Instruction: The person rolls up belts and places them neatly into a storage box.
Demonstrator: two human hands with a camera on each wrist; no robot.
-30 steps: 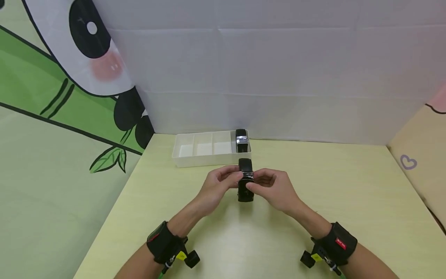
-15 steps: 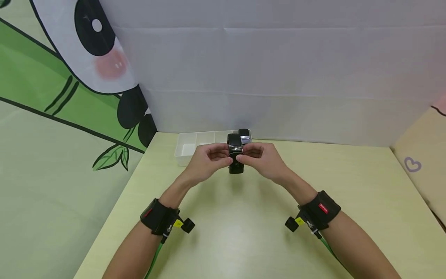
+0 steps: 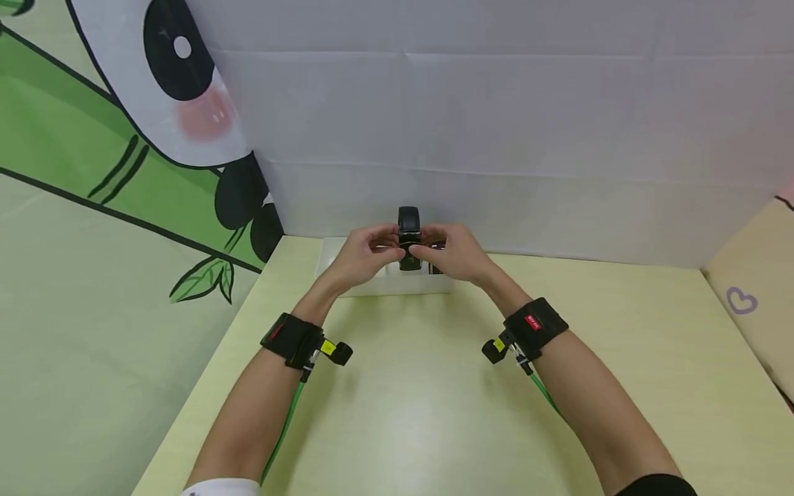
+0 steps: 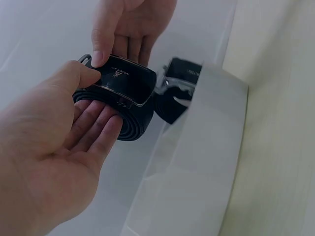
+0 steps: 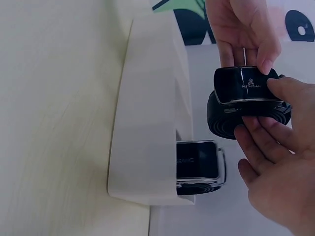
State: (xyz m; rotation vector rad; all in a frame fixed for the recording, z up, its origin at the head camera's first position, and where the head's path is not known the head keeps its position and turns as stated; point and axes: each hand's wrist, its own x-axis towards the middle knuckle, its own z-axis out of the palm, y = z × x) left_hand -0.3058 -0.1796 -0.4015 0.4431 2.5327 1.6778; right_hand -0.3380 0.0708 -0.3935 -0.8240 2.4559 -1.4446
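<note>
Between both hands I hold a rolled black belt (image 3: 409, 220) above the white divided box. My left hand (image 3: 364, 252) grips its left side, thumb on the buckle plate and fingers under the coil. On the other side my right hand (image 3: 457, 253) pinches it the same way. The buckle (image 5: 247, 84) is glossy black with a silver edge and small lettering, and faces up. A second rolled belt (image 5: 199, 162) stands in the box's right-end compartment, partly hidden by my right hand in the head view.
The white box (image 3: 403, 285) stands at the table's back edge, against a pale cloth backdrop (image 3: 527, 124). A panda-print cloth (image 3: 118, 207) hangs at the left. Each wrist wears a black strap (image 3: 535, 326) with a small camera and a green cable.
Both hands have carried the rolled belt away from me, from in front of the box to over it. The grip looks the same. The second belt has stayed in its compartment.
</note>
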